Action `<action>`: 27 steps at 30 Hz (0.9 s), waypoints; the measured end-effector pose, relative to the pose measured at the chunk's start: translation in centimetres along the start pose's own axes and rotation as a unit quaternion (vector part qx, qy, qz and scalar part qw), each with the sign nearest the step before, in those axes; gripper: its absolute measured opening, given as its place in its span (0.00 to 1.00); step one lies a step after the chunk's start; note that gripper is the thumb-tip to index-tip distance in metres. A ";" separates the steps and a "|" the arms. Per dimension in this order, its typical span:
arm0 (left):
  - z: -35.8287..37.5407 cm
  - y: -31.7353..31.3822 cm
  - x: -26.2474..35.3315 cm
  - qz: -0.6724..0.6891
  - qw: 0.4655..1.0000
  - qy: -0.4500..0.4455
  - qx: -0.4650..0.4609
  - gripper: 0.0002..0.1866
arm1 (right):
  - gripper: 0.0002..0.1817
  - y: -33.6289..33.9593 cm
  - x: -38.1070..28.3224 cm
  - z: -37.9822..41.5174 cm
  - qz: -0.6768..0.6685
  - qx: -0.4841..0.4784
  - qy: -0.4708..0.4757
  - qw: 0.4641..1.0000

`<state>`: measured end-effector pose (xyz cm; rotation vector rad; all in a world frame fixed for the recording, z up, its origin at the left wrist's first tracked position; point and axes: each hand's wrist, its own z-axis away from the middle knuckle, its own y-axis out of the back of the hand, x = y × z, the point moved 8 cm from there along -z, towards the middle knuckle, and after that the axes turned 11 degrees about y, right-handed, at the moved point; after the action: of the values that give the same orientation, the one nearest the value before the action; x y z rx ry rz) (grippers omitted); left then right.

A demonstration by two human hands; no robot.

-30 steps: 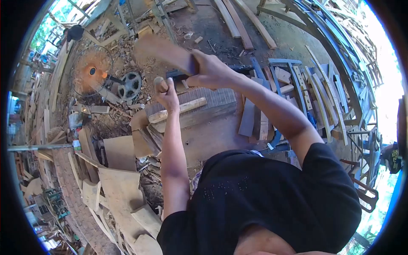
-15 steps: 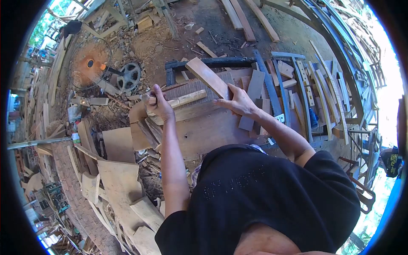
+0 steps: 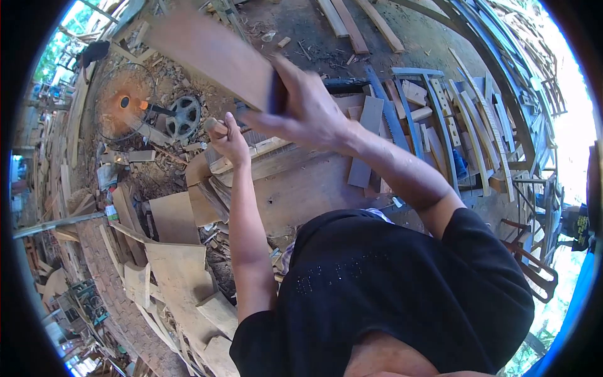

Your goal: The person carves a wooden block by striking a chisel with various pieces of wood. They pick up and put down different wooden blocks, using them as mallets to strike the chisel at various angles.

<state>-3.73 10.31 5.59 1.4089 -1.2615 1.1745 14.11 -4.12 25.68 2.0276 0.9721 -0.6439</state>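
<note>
My right hand (image 3: 308, 107) grips the near end of a wooden board (image 3: 213, 56), which is raised close to the camera and blurred by motion. The board slants up to the left. My left hand (image 3: 231, 143) is closed around the left end of a pale wooden stick (image 3: 267, 147), low over the wooden work surface (image 3: 301, 195). The right forearm and the raised board hide part of the bench top. A grey-brown wood block (image 3: 365, 141) lies right of the hands.
A round fan (image 3: 125, 102) and a spoked wheel (image 3: 183, 117) stand at the left. A blue-framed saw (image 3: 386, 103) and several wood strips (image 3: 474, 141) lie at the right. Plywood pieces (image 3: 179, 276) spread at lower left, and planks (image 3: 342, 25) lie on the ground ahead.
My right hand has lifted the board up and to the left, nearer the camera. My left hand has shifted slightly left and up in view, still closed.
</note>
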 end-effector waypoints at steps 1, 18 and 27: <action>-0.2 -0.3 1.1 -0.024 0.998 -0.049 0.006 0.09 | 0.36 1.0 -2.5 -1.9 -0.013 0.035 0.025 0.999; -0.8 -2.0 1.0 -0.060 0.998 0.006 0.025 0.13 | 0.29 -7.8 2.1 -4.7 0.087 -0.170 -0.022 0.981; -0.2 -1.9 0.8 -0.159 0.979 -0.127 0.010 0.13 | 0.36 -6.0 0.0 -3.7 0.070 -0.087 0.034 0.993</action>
<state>-1.78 10.54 6.38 1.7438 -1.1413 0.8098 9.60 1.34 25.22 1.9533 0.8839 -0.4035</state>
